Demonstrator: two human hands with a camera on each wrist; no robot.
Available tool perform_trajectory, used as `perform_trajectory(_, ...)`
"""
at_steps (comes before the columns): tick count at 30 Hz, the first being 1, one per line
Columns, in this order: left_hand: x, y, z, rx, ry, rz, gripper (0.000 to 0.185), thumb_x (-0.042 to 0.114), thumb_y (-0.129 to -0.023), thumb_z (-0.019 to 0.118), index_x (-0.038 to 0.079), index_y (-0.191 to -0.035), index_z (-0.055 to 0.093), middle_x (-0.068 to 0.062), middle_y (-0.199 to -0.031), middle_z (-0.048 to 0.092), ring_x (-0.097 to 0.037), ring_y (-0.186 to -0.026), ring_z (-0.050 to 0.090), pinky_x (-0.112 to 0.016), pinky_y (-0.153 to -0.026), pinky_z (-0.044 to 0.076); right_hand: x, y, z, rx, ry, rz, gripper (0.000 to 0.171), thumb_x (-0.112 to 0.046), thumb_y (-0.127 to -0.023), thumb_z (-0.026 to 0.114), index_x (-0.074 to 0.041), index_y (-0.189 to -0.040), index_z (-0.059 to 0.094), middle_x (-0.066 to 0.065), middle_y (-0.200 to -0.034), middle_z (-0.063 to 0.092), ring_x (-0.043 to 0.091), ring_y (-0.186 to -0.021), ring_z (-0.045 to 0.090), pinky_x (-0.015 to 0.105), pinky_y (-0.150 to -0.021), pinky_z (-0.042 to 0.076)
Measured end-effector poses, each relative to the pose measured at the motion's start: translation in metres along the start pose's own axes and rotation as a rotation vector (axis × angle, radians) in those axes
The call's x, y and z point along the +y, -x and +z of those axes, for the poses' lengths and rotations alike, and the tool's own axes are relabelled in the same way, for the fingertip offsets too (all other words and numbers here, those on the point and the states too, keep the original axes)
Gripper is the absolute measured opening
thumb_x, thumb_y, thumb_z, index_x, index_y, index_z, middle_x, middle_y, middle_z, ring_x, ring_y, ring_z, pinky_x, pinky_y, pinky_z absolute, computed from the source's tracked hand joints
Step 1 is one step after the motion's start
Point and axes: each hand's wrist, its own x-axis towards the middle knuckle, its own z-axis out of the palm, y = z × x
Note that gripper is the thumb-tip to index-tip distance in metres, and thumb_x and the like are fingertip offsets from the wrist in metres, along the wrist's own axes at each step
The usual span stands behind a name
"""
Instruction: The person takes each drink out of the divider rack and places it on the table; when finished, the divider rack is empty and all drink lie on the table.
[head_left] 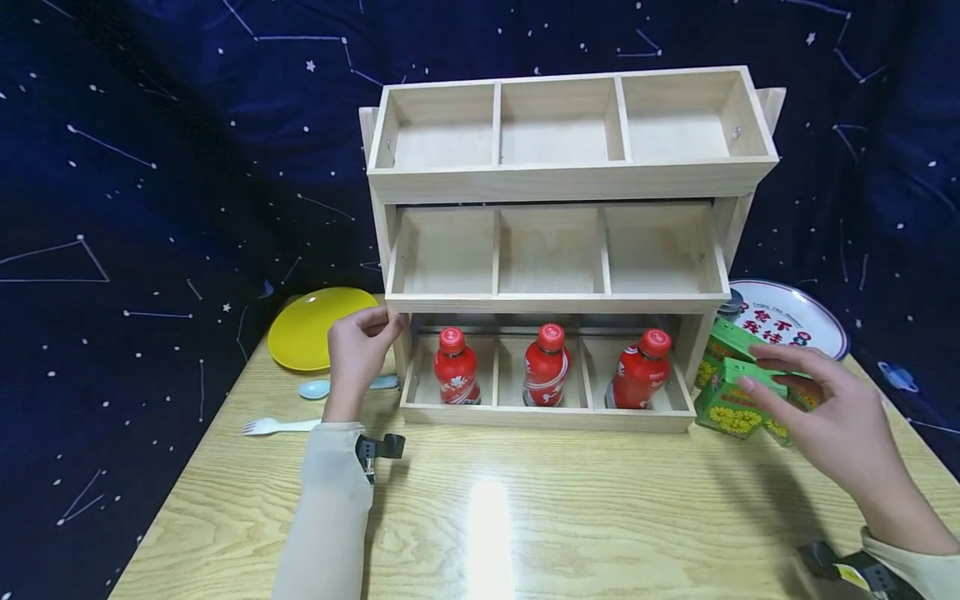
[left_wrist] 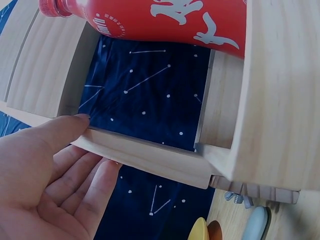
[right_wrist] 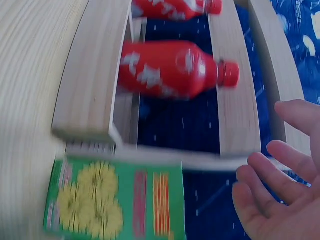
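Right hand [head_left: 817,417], fingers spread and grasping nothing, hovers over the green cartons [head_left: 738,392] at the rack's right foot, partly hiding them; right wrist view is blurred. Left hand [head_left: 360,350] rests relaxed fingers on the wooden rack [head_left: 562,183] left post. Three red bottles [head_left: 547,367] fill the bottom tier. Yellow plate [head_left: 311,329], spoon and fork [head_left: 277,427] lie left on the counter [head_left: 525,517]

The left hand [head_left: 358,348] reaches toward 12 o'clock on a straight, cream-sleeved forearm, fingers lightly bent, thumb extended. The right hand [head_left: 817,417] hovers at 4 o'clock, palm down, fingers spread and relaxed, pointing toward 10 o'clock, its grip unclosed.
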Motion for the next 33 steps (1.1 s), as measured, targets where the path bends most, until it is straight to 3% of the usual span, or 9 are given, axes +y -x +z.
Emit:
perform_trajectory(2,0.001,0.000,-0.001,-0.003,0.005,-0.010,0.031,0.026,-0.086,0.079,0.007,-0.111,0.076,-0.008,-0.093,0.074,-0.018,-0.083,0.070,-0.032,-0.077,0.059,-0.006,-0.005,0.011,-0.047,-0.028,-0.041,0.045,-0.004,-0.084,0.078,-0.006,-0.127,0.064,-0.017,-0.111,0.063,-0.007,-0.096,0.060,0.004,-0.080,0.045)
perform_trajectory(6,0.001,0.000,-0.003,-0.001,0.002,-0.018,0.032,0.027,-0.086,0.079,0.007,-0.110,0.076,-0.008,-0.093,0.074,-0.018,-0.083,0.070,-0.032,-0.077,0.059,-0.014,-0.017,0.037,-0.107,-0.070,-0.114,0.057,-0.002,-0.084,0.078,-0.008,-0.136,0.058,-0.005,-0.122,0.063,-0.004,-0.107,0.056,0.005,-0.084,0.045)
perform_trajectory(11,0.001,0.001,-0.005,0.005,-0.001,-0.009,0.031,0.027,-0.086,0.079,0.007,-0.110,0.076,-0.008,-0.093,0.074,-0.018,-0.083,0.070,-0.032,-0.077,0.059,-0.017,-0.027,0.066,-0.130,-0.111,-0.111,0.066,-0.005,-0.084,0.078,-0.011,-0.144,0.050,0.013,-0.129,0.060,0.001,-0.112,0.053,0.006,-0.086,0.043)
perform_trajectory(15,0.000,0.002,-0.004,-0.001,0.005,-0.003,0.032,0.027,-0.086,0.079,0.006,-0.110,0.076,-0.009,-0.093,0.074,-0.019,-0.083,0.070,-0.032,-0.077,0.059,-0.014,-0.029,0.079,-0.122,-0.095,-0.092,0.059,-0.006,-0.085,0.078,-0.010,-0.139,0.055,0.012,-0.121,0.063,0.001,-0.100,0.058,0.007,-0.083,0.046)
perform_trajectory(19,0.000,0.001,-0.001,-0.003,0.011,0.003,0.032,0.027,-0.085,0.080,0.006,-0.109,0.076,-0.009,-0.093,0.075,-0.019,-0.083,0.071,-0.031,-0.076,0.059,-0.008,-0.029,0.085,-0.096,-0.080,-0.094,0.051,-0.004,-0.085,0.077,-0.010,-0.133,0.060,0.011,-0.114,0.065,0.002,-0.091,0.060,0.009,-0.078,0.047)
perform_trajectory(26,0.002,0.000,0.001,-0.006,0.008,0.004,0.031,0.026,-0.086,0.079,0.006,-0.109,0.076,-0.009,-0.093,0.075,-0.019,-0.083,0.071,-0.033,-0.076,0.059,-0.009,-0.028,0.091,-0.006,-0.186,-0.184,0.054,0.012,-0.078,0.077,-0.002,-0.128,0.062,0.006,-0.113,0.064,0.002,-0.099,0.058,0.009,-0.086,0.045)
perform_trajectory(33,0.001,0.000,0.000,-0.003,-0.001,-0.010,0.033,0.028,-0.086,0.079,0.007,-0.111,0.075,-0.008,-0.094,0.074,-0.019,-0.085,0.070,-0.033,-0.078,0.059,-0.036,-0.033,0.069,0.091,-0.264,-0.305,0.061,0.026,-0.071,0.072,0.006,-0.128,0.060,-0.001,-0.116,0.065,0.007,-0.098,0.063,0.013,-0.088,0.048)
